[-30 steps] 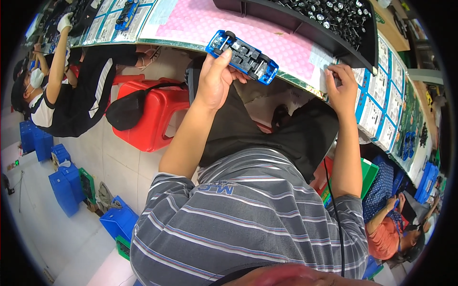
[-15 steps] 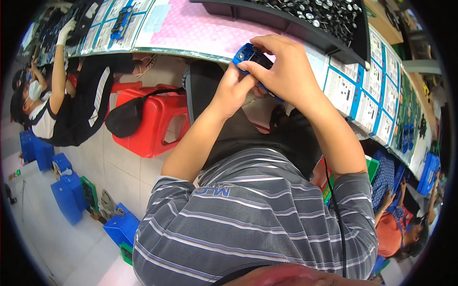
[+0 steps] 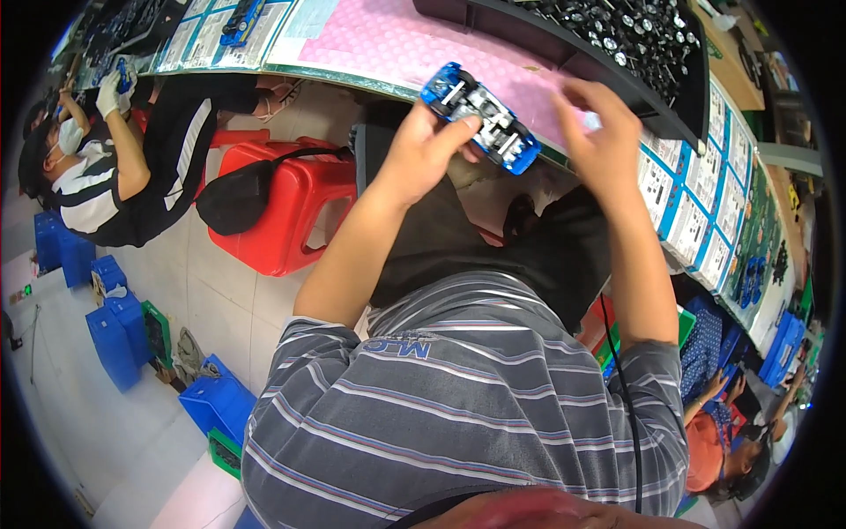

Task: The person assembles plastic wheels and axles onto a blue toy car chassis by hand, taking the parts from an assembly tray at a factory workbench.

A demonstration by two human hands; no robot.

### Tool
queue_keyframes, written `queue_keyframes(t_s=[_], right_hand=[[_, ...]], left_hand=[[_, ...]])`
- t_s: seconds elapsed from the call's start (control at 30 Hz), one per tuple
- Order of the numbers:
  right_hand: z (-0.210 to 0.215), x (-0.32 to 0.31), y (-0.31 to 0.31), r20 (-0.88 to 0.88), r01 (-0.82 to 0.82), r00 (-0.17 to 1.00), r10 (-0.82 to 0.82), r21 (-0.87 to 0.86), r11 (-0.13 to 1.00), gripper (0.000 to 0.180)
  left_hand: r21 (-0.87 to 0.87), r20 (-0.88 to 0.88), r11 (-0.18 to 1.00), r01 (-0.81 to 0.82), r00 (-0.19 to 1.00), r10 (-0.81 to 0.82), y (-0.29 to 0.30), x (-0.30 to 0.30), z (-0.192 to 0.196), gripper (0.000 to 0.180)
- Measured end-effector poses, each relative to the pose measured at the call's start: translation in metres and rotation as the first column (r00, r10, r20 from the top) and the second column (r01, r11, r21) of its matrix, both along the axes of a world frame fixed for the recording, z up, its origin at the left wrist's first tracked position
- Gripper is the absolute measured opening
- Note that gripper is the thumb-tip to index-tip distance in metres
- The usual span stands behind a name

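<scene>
Two hands up: my left hand [image 3: 423, 154] pinches the blue toy car [image 3: 480, 117] tight; my right hand [image 3: 599, 132] hangs open beside it. Keep it level, I think.

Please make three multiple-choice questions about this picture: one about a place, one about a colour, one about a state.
1. Where is the toy car body?
A. On the floor
B. In the left hand, above the pink mat
C. On the stool

2. What colour is the plastic stool?
A. Red
B. Green
C. White

3. How is the right hand?
A. Gripping the car
B. Resting on the lap
C. Raised beside the car, fingers spread, apart from it

Key: 1 B, the left fingers clasp its end; 2 A, it is plainly red; 3 C, a gap shows between them.
</scene>
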State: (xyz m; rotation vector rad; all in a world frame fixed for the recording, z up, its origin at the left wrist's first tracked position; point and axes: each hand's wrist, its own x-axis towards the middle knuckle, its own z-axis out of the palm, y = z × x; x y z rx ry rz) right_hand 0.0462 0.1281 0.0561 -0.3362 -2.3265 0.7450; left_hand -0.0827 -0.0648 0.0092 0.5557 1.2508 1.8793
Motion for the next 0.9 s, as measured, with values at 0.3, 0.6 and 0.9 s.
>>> queue_keyframes(t_s=[0.3,0.6,0.9], right_hand=[[-0.064,0.106,0.096,0.129,0.621,0.783,-0.608,-0.113,0.776,0.023],[-0.062,0.095,0.087,0.174,0.63,0.763,-0.623,0.018,0.777,0.022],[-0.058,0.093,0.087,0.162,0.652,0.751,-0.64,-0.03,0.758,0.021]], left_hand=[[-0.108,-0.329,0.936,-0.336,0.9,0.285,-0.047,-0.146,-0.003,0.031],[-0.497,-0.557,0.686,-0.531,0.802,0.217,-0.049,-0.223,0.009,0.038],[-0.048,-0.977,0.493,-0.869,0.142,0.156,-0.036,-0.144,-0.01,0.075]])
